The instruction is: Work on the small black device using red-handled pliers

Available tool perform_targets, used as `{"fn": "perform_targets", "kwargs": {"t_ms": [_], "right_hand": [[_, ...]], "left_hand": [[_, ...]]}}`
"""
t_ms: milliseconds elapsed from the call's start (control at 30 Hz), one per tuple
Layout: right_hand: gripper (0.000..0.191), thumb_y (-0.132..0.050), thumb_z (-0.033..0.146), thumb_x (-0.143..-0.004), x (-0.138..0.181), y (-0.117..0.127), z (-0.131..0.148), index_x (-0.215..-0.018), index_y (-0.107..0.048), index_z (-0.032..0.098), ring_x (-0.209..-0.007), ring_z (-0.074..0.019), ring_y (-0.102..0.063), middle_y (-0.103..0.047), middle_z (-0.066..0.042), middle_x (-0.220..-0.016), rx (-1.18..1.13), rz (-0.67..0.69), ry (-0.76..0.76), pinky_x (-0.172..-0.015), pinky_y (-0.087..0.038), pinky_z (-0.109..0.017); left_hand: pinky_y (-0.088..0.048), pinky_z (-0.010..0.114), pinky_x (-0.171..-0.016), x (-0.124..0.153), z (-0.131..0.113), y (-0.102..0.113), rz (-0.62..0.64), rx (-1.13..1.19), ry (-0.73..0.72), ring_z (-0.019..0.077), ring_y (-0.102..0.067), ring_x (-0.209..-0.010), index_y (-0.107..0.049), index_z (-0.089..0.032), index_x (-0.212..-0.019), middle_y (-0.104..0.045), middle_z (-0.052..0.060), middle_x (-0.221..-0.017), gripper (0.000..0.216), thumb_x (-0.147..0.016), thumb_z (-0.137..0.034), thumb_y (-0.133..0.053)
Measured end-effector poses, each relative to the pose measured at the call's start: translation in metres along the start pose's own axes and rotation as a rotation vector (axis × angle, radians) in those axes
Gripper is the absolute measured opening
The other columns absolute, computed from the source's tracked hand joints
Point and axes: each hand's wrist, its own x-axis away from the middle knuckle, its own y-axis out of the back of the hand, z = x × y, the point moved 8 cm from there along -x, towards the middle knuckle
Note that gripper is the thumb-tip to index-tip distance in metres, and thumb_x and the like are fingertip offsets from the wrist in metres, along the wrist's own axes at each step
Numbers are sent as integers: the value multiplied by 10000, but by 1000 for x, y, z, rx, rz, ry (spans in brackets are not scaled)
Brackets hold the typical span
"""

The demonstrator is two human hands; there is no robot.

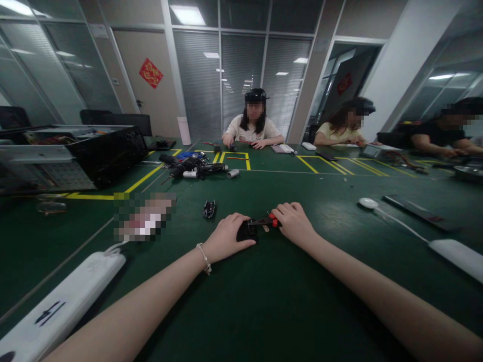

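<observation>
My left hand [229, 233] grips a small black part [247, 231] low over the green table, thumb and fingers on either side of it. In my right hand [293, 221] are pliers [264, 221] with red handles and dark jaws. The jaw tips reach to the top of the black part; whether they bite on it is too small to tell. A small flat light-coloured piece [266, 229] lies just under the pliers. Another black part [209, 208] with metallic bits rests on the table beyond my left hand.
An open computer case [113, 156] stands at the left. Behind my hands lies a heap of tools and cables [192, 165]. White power strips [68, 301] lie left and right, with a white plug [368, 203] and dark phone-like slab [415, 211]. Several people [253, 125] sit across the table.
</observation>
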Motion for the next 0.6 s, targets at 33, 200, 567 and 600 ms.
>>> {"fn": "perform_targets", "kwargs": {"t_ms": [33, 200, 567, 600], "right_hand": [[274, -542, 126, -669, 0, 0, 0, -941, -559, 150, -851, -212, -475, -574, -82, -913, 4, 2, 0, -766, -287, -351], [298, -561, 136, -656, -1, -6, 0, -953, -552, 142, -838, -209, -476, -569, -82, -924, -10, 40, 22, -705, -321, -319], [341, -559, 91, -648, -2, -10, 0, -983, -535, 151, -844, -189, -493, -560, -80, -962, -70, 82, -8, -614, -433, -251], [339, -560, 92, -646, -2, -10, 0, -979, -536, 150, -842, -191, -494, -559, -82, -959, -73, 80, -3, -621, -438, -258]], "left_hand": [[-386, 400, -866, 0, 0, 0, -2, 0, -1, 249, -478, -1014, -441, -214, -1145, -494, 64, -1121, 533, -714, -494, -584], [-388, 410, -861, 0, 0, 0, 20, 18, 19, 261, -476, -1022, -443, -216, -1150, -491, 70, -1132, 529, -718, -487, -581], [-388, 412, -862, 0, -1, 1, 31, 13, 34, 262, -470, -1038, -445, -220, -1145, -488, 64, -1140, 526, -721, -508, -564], [-391, 412, -859, 0, -1, 1, 32, 13, 34, 262, -470, -1037, -446, -220, -1144, -488, 64, -1140, 527, -721, -511, -562]]}}
